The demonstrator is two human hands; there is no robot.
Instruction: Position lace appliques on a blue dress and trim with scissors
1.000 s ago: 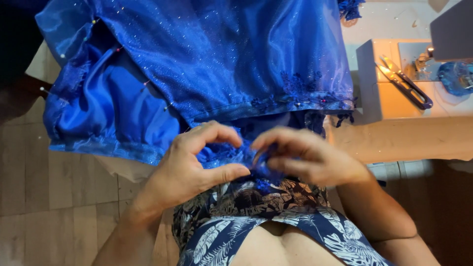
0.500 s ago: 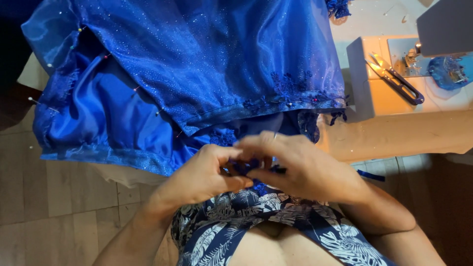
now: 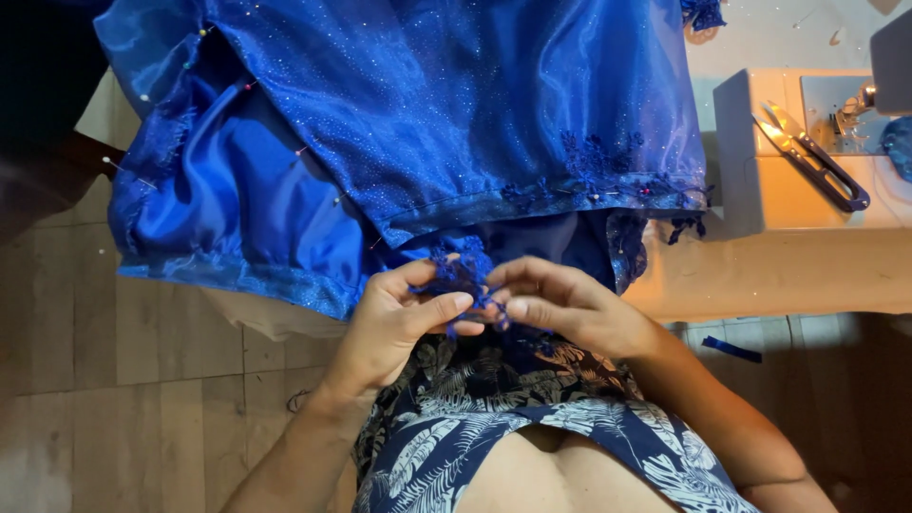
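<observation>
Left hand [image 3: 394, 318] and right hand [image 3: 560, 309] pinch a blue lace trim [image 3: 463, 278] just below the pinned blue gown [image 3: 427, 142] (pins dot its folds); a careless tug could likely prick fingers or tear lace.

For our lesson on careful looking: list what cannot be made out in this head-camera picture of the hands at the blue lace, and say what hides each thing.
- Lace piece, head view: mostly covered by the left hand and right hand; its shape is unclear.
- Needle or thread: too small to tell.
- Sewing machine: cut off by the right edge.
- Pin heads on the blue dress: too small to count.
- Table: largely under the dress.
</observation>
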